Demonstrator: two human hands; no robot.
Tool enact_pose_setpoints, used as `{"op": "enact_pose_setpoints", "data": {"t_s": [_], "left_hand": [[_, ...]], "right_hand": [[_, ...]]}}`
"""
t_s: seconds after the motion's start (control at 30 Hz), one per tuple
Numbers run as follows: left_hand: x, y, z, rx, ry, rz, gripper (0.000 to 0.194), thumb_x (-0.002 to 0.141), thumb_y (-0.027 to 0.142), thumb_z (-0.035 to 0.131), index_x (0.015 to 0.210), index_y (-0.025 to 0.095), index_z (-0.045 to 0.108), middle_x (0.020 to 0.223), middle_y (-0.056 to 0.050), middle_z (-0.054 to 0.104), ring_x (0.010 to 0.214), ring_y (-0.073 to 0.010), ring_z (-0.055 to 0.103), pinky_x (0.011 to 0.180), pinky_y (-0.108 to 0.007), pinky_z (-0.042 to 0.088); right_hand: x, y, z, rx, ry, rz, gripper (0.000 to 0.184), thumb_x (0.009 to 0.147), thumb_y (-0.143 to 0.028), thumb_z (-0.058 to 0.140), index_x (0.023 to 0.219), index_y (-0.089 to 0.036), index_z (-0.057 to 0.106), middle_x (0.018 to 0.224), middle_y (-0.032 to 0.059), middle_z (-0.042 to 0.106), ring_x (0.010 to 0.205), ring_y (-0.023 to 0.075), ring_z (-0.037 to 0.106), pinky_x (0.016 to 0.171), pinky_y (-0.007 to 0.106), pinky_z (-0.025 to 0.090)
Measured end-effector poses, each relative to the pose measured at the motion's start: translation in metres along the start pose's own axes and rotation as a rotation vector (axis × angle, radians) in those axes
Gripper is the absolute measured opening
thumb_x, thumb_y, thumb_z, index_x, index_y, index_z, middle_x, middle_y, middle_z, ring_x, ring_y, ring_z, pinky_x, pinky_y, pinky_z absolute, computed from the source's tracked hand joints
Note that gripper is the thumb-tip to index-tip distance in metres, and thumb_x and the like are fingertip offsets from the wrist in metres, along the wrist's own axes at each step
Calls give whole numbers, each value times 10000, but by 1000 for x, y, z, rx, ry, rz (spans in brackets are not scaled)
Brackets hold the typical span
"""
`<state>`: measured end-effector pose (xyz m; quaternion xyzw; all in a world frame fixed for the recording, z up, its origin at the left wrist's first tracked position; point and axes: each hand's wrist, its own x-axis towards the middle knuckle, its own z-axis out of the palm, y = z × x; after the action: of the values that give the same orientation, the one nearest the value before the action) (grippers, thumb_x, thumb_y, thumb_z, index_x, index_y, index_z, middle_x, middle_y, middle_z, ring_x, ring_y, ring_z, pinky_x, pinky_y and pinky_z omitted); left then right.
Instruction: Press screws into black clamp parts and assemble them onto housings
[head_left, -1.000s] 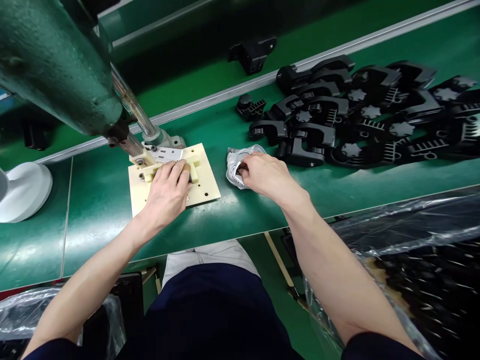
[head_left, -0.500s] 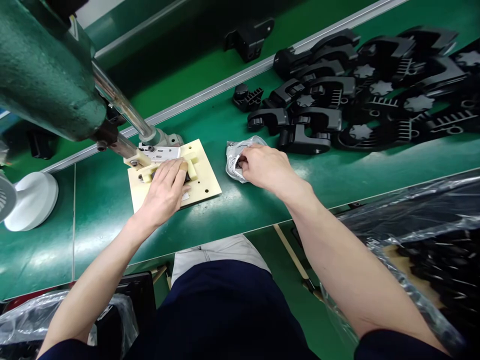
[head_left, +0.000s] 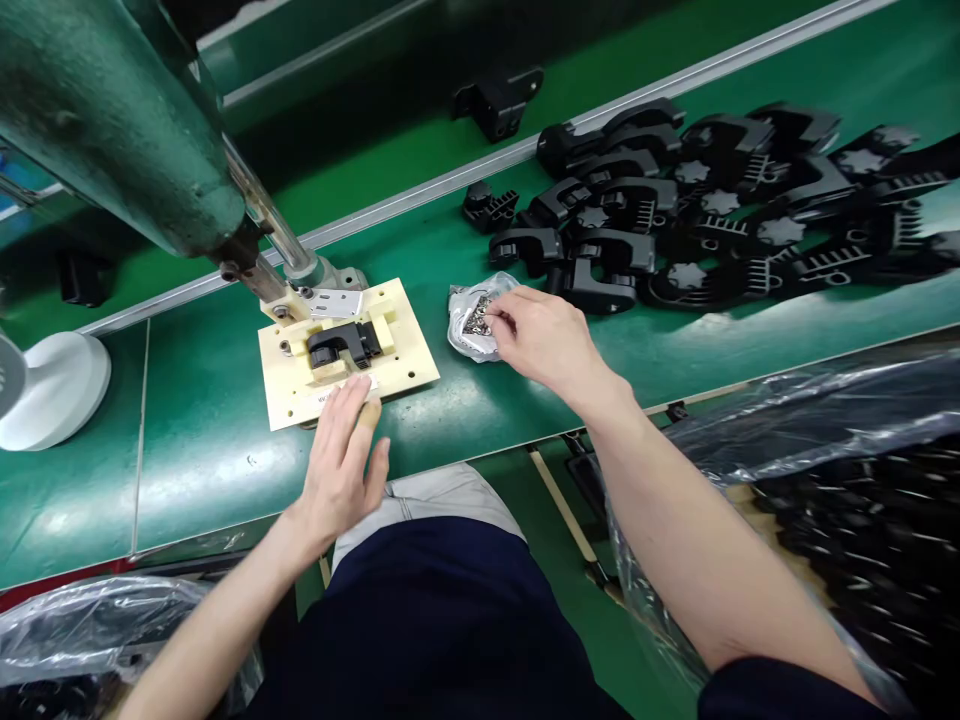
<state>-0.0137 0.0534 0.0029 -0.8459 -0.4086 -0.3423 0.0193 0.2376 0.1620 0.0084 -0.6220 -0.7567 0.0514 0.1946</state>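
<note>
My left hand [head_left: 343, 462] hovers at the front edge of a cream fixture plate [head_left: 409, 350], fingers stretched out and holding nothing. A black curved plastic part [head_left: 346, 343] lies between the raised blocks of that plate, under the ram of a green press [head_left: 142, 120]. My right hand [head_left: 546, 338] is at a small clear plastic bag [head_left: 466, 340], its thumb and fingertips pinched together at the opening. Tiny shiny metal pieces [head_left: 478, 316] show inside the bag. Whatever the fingertips grip is too small or hidden to make out.
Many black clamp-like parts [head_left: 600, 285] with star knobs lie to the right on the green bench [head_left: 225, 440]. A black bracket [head_left: 499, 103] sits beyond the metal rail. At left stands a white round base [head_left: 67, 385]. Plastic-lined boxes [head_left: 847, 530] flank me below the bench.
My left hand has drawn back from the fixture toward me, uncovering the black part. My right hand has lifted slightly out of the bag, so the metal pieces show.
</note>
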Motion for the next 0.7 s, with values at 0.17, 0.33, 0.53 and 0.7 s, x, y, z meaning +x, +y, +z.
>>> {"op": "enact_pose_setpoints", "data": {"t_s": [0.17,0.33,0.53,0.7], "left_hand": [[-32,37,1,-238,86,-136,627,834,18,547,1431,125,386,1340,-218,529,1296,-290,505,1020,-447,505],[-39,43,1,-316,87,-233,556,837,-2,542,1368,143,463,1228,-184,595,1204,-266,576,945,-397,550],[-31,38,-1,-329,153,-253,442,825,-16,542,1245,122,548,1038,-139,653,985,-223,654,801,-333,585],[-13,12,-9,-96,330,-175,471,789,-33,548,1239,108,550,1040,-148,669,1027,-257,651,850,-391,579]], "right_hand": [[-10,10,7,264,124,14,155,825,-193,537,788,-156,683,815,77,706,709,209,643,657,316,480],[-13,9,5,502,167,74,119,782,-201,560,770,-172,675,770,39,700,677,171,634,658,294,512],[-17,6,-2,610,194,142,116,763,-237,575,768,-168,667,752,32,686,678,160,627,688,300,528],[-22,6,-6,519,303,110,98,763,-240,582,761,-191,667,746,25,680,677,165,627,705,311,527]]}}
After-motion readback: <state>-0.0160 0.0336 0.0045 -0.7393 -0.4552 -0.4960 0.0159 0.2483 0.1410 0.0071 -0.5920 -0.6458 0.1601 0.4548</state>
